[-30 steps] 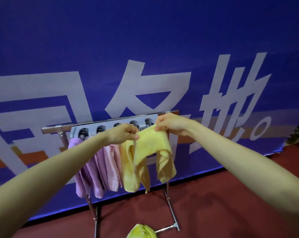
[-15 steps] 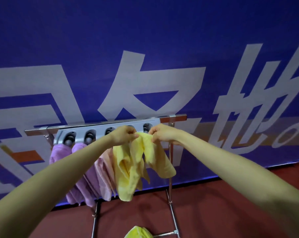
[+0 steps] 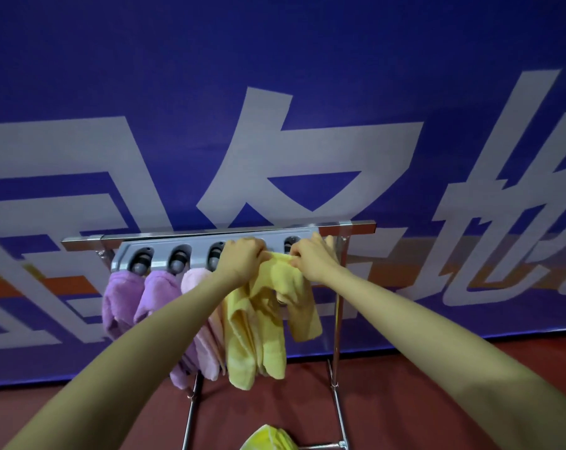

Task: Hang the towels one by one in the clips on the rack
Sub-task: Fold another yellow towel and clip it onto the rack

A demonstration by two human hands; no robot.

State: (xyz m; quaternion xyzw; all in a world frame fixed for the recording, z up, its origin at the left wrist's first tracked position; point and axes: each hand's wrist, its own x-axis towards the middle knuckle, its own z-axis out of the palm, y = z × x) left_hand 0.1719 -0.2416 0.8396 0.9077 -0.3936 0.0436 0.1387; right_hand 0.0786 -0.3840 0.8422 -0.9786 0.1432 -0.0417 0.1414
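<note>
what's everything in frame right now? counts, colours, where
purple towels: 2, purple, hanging from the two leftmost clips
pink towel: 1, pale pink, hanging from the third clip
yellow towels: at least 1, yellow, bunched under the hands near the right-hand clips; exact count unclear
clip strip: 1, grey with dark rollers, under the rack's top bar
rack: 1, silver metal, standing before the banner
banner: 1, blue with white characters, behind the rack
yellow cloth: 1, yellow-green, low at the frame's bottom edge
floor: dark red
left hand: 1, fingers gripping the yellow towel's top edge
right hand: 1, fingers pinching the same edge
</note>
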